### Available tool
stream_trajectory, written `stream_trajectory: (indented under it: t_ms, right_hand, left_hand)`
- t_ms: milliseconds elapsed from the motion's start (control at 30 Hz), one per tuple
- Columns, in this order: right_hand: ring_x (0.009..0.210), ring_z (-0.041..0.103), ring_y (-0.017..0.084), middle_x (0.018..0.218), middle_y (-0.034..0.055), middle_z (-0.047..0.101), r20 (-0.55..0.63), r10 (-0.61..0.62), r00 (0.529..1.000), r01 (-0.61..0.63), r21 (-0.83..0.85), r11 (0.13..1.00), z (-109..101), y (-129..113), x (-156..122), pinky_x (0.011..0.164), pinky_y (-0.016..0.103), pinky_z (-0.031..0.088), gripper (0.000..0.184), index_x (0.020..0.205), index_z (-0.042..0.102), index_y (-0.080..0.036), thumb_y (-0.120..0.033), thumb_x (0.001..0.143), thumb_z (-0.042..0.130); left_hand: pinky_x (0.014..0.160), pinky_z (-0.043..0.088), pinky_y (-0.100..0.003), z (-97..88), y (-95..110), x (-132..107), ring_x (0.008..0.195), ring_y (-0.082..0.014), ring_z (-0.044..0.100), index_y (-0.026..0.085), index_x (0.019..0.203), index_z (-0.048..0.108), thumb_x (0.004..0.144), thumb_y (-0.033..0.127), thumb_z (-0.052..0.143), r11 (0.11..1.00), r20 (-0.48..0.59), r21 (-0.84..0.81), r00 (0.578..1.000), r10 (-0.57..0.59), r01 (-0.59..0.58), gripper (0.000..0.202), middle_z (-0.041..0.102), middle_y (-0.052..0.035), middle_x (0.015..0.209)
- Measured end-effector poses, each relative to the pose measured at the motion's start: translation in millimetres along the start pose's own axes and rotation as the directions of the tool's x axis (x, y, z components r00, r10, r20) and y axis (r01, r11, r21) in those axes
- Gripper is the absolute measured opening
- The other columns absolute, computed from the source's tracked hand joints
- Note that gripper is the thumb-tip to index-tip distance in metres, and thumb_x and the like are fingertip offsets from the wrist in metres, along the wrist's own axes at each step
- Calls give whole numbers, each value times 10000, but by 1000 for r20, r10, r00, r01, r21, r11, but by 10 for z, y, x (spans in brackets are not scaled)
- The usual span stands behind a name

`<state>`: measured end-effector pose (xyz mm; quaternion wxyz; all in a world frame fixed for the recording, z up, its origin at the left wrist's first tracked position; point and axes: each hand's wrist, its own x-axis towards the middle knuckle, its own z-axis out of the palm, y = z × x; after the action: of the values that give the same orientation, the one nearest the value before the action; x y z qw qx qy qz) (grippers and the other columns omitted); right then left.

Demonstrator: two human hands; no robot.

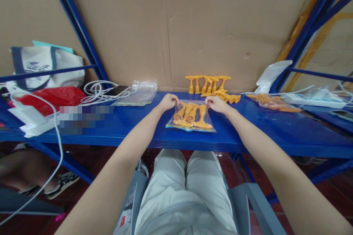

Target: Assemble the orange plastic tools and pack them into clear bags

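A clear plastic bag (191,118) holding several orange plastic pieces lies flat on the blue shelf (138,132) in front of me. My left hand (167,101) pinches the bag's top left corner. My right hand (216,103) pinches its top right corner. Both hands are closed on the bag's upper edge. Behind the bag, several loose orange T-shaped pieces (211,85) stand or lie against the cardboard backing.
A stack of empty clear bags (139,91), a phone (118,90) and a white cable (95,93) lie at the left. A filled bag (271,102) and a white power strip (311,97) lie at the right. A tote bag (44,68) stands far left.
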<state>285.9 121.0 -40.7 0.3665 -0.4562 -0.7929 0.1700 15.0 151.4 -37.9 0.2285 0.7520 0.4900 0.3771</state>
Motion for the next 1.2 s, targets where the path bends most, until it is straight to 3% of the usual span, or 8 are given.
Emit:
stream_trajectory:
  t_ms: [133,367,533,667,767,900,1033,1200]
  right_hand:
    - [682,574,168,567,-11,548,10,-25,1000,26,-132,991,-19,-73,-28,718,287,460,176,559,509,-225,-112,681,453]
    - [552,550,139,513,-16,550,17,132,991,-130,-76,989,40,-159,-34,650,288,449,339,511,523,-211,-270,844,547]
    - [537,532,136,507,-20,532,19,230,973,-231,18,973,111,-76,2,655,309,478,386,503,524,-207,-381,801,696]
    - [656,576,132,658,-26,611,-24,214,976,-208,167,964,139,-55,67,669,268,498,183,705,610,-196,-287,713,768]
    - [735,606,132,776,-4,681,119,181,976,-203,222,954,105,-134,141,692,245,497,173,846,679,-196,-171,687,741]
    - [683,594,140,732,4,696,281,213,936,-254,119,960,43,-284,268,621,239,471,79,732,708,-201,-135,708,672]
    - [607,567,136,636,30,669,269,245,932,-274,76,959,38,-345,378,566,243,449,193,608,675,-192,-237,795,668]
    - [671,629,151,743,65,725,387,216,897,-309,199,930,69,-328,439,640,255,514,195,732,740,-162,-347,760,795]
  left_hand:
    - [778,515,-255,-6,-26,-1,732,-165,653,203,558,630,614,48,450,945,46,276,985,168,-174,244,690,-3,658]
    - [765,490,-266,13,15,-58,838,-215,672,212,633,676,622,68,522,836,104,519,984,145,-178,210,738,-58,832]
    - [768,493,-254,14,16,-51,870,-211,667,215,650,701,627,72,523,836,123,514,981,148,-191,230,737,-49,850]
    - [774,494,-268,2,22,-50,843,-207,647,208,631,687,643,67,523,825,153,518,973,171,-227,217,704,-56,827]
    - [784,491,-283,-9,52,-61,831,-208,634,195,605,666,693,70,517,814,174,526,968,182,-247,213,672,-77,836]
    - [789,481,-297,-22,106,-89,842,-212,632,177,672,686,766,68,496,791,160,556,966,202,-257,239,643,-89,894]
    - [782,466,-301,-20,163,-128,860,-216,630,171,751,701,830,70,482,788,105,563,967,232,-250,254,624,-90,924]
    - [786,453,-281,-13,230,-175,909,-205,618,180,847,699,902,94,448,791,27,558,958,284,-250,272,607,-83,970]
